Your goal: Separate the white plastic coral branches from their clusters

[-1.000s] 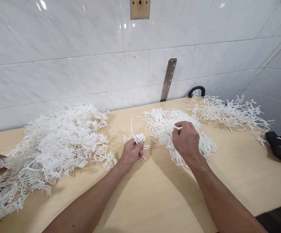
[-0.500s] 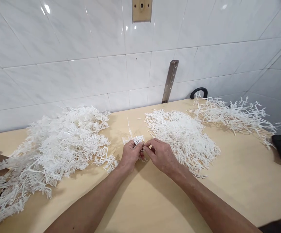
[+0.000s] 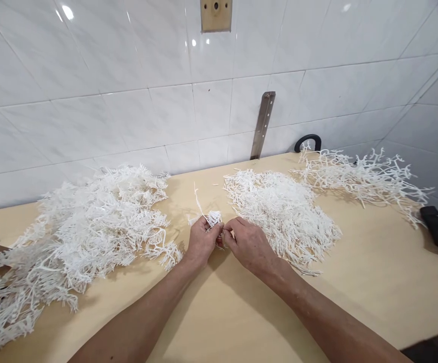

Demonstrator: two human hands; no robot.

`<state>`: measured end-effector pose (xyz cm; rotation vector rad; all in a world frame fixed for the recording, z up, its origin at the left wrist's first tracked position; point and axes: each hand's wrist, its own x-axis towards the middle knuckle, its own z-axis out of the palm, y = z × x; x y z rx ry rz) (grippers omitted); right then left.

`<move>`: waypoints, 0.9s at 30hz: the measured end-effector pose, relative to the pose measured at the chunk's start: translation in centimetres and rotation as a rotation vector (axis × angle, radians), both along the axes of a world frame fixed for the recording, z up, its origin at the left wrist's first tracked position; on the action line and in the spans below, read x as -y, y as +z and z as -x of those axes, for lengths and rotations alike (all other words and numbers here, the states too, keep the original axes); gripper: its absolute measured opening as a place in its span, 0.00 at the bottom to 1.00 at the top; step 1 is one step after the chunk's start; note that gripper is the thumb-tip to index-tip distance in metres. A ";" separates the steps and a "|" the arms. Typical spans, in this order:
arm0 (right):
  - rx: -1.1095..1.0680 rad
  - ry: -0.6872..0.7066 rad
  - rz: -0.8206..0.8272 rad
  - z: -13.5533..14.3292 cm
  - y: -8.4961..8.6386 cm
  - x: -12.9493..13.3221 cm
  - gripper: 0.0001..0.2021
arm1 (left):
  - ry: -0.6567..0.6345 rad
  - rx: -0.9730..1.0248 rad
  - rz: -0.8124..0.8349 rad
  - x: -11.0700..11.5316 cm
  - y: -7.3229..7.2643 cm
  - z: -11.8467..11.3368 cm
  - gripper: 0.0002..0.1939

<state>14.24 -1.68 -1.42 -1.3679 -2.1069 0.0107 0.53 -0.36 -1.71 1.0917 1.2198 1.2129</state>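
Right here, low in the centre of the frame, my left hand (image 3: pixel 199 242) is closed on a small bunch of white twigs (image 3: pixel 214 218), thumb pressing on its right side. My right hand (image 3: pixel 249 243) meets it from the right, thumb and fingertips drawn in narrow at the bunch's edge; whether they close on a piece, I cannot tell. From my right fingertips the bunch lies just up and to the left, its tips fanned above my left thumb. One thin strand (image 3: pixel 197 197) sticks out, its long axis running up and slightly left, so my left hand is the nearer to it.

Beyond, on the pale table (image 3: pixel 211 312), a big frilly heap (image 3: pixel 101 227) fills the left of the frame. A heap of short bits (image 3: pixel 279 212) lies right of centre, just past my right hand, and bare branching stems (image 3: pixel 362 176) spread farther right. Behind stands the tiled wall (image 3: pixel 109 121).
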 end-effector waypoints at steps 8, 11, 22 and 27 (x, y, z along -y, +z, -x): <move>-0.068 0.076 0.054 1.5 -0.3 1.1 0.09 | 0.060 -0.326 -0.244 -0.6 0.1 1.0 0.02; -0.163 0.166 0.023 1.6 0.3 1.3 0.08 | 0.083 -0.201 -0.127 -1.1 0.6 1.4 0.07; -0.236 -0.255 -0.154 -5.1 1.3 -2.1 0.03 | -0.021 0.063 -0.019 -1.5 0.4 1.7 0.17; -0.319 0.110 -0.071 -1.2 0.8 -0.4 0.04 | 0.000 0.084 -0.018 -1.2 0.7 1.5 0.17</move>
